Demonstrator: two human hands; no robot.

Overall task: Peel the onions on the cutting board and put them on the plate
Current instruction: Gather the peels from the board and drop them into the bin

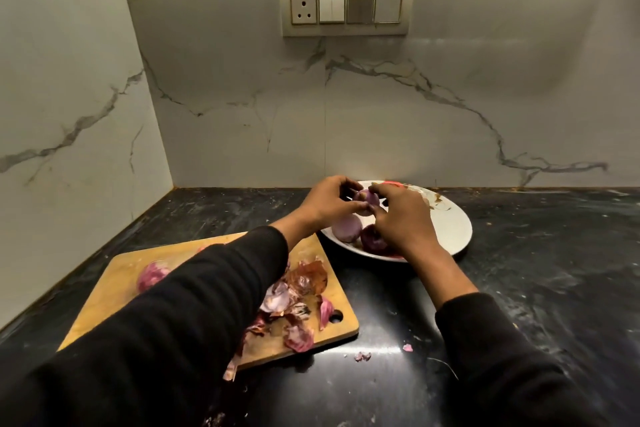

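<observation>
Both the left hand [330,199] and right hand [398,215] pinch a peeled onion [367,199] above the plate [450,225], where a slippery release risks it rolling off onto the desk [554,270] or knocking the two onions already there.

head cam; worn high; faces forward-down; near counter [519,288]; wall corner behind
</observation>
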